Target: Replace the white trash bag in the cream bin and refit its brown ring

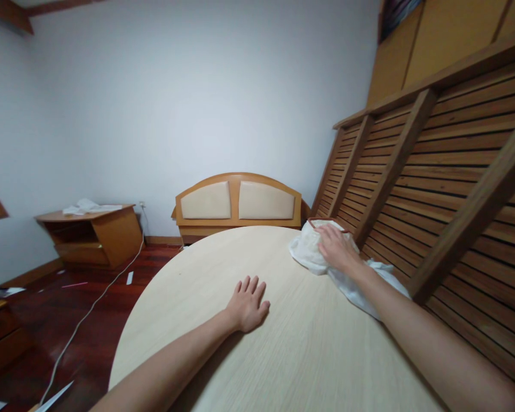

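Observation:
My left hand [248, 304] lies palm down on the pale round wooden table [189, 286], fingers spread and nothing in them. Toward the table's right edge, my right hand [335, 247] is on a bunched white cloth [311, 252], its fingers bent over the top. A thin reddish-brown edge shows along the far side of the cloth. More of the white material trails to the right, passing beneath my right forearm. The underside of the right hand is hidden, so how firmly it grips does not show.
A slatted wooden frame [455, 171] leans close along the table's right side. Beyond the table stands a headboard [238, 197] with two cream panels. At left are a low cabinet [120, 234] with white items on top and a white cable [90, 312] across the dark red floor.

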Available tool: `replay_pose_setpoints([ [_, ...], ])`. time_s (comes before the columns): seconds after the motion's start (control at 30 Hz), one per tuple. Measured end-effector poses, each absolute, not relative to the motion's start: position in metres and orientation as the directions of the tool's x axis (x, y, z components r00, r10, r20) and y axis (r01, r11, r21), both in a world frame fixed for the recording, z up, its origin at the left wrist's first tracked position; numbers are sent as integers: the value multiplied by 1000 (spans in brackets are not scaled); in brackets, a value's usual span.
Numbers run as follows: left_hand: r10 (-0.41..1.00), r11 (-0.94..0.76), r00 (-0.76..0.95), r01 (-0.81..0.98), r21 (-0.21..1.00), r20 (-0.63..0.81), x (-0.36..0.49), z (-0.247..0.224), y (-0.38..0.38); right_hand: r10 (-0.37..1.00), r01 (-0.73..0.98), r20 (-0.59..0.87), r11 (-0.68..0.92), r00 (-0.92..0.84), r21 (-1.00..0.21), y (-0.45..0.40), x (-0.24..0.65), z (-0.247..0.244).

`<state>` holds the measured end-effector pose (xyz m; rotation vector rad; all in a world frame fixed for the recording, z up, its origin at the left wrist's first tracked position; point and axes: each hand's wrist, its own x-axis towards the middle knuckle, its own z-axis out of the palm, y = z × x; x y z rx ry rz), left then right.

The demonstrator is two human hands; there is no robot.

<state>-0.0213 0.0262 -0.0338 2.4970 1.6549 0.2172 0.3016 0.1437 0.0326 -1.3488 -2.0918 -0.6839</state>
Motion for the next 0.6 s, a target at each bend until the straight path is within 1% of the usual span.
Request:
replay_pose_setpoints([
  [0.07, 898, -433, 439, 880, 197, 13, -24, -30, 33, 645, 872, 645, 484, -410, 70, 125, 270, 17],
  [0.13, 880, -469, 475, 859, 207, 24, -25, -27, 41, 687, 823, 575, 566, -444, -42, 105, 241, -4],
  [0.23, 866, -499, 491, 837, 225, 97, -28, -29, 47, 765, 765, 419, 607, -489, -215, 79, 215, -32],
  [0.3, 859, -513, 495, 827, 232, 134, -29, -32, 47, 806, 758, 288, 587, -517, -284, 69, 210, -43],
  [0.4, 850, -527, 501, 816, 237, 165, -30, -37, 43, 822, 751, 178, 568, -542, -337, 64, 212, -45],
  [0.5, 839, -544, 518, 804, 239, 167, -29, -38, 40, 822, 747, 158, 565, -547, -350, 66, 216, -42],
  [0.6, 838, -545, 529, 803, 240, 132, -27, -34, 41, 826, 753, 155, 559, -542, -347, 69, 218, -42],
])
